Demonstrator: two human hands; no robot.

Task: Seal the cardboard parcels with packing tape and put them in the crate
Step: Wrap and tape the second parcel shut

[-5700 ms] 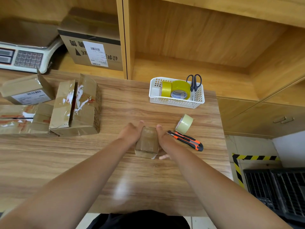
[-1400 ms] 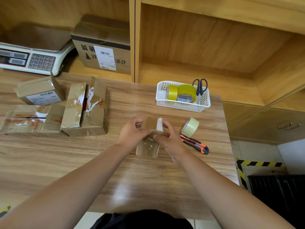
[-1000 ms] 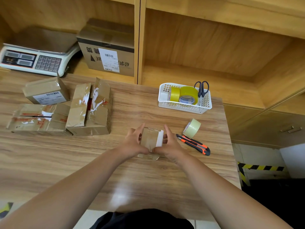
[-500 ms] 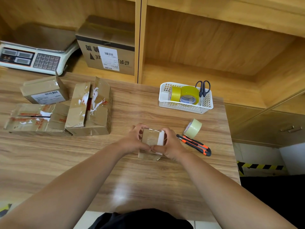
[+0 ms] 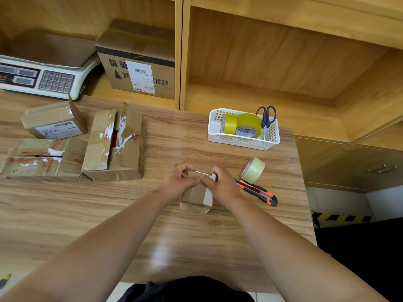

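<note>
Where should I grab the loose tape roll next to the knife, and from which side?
Pinch the tape roll across its flat faces, coming down from above with the right hand, once it is off the parcel. The roll stands on edge, its core facing the hands, so its top rim is free. The knife lies close in front, so a low reach would likely bump it.

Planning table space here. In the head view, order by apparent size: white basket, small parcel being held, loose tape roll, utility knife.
1. white basket
2. small parcel, partly hidden
3. utility knife and loose tape roll, unranked: the knife looks longer, the roll wider, much alike overall.
</note>
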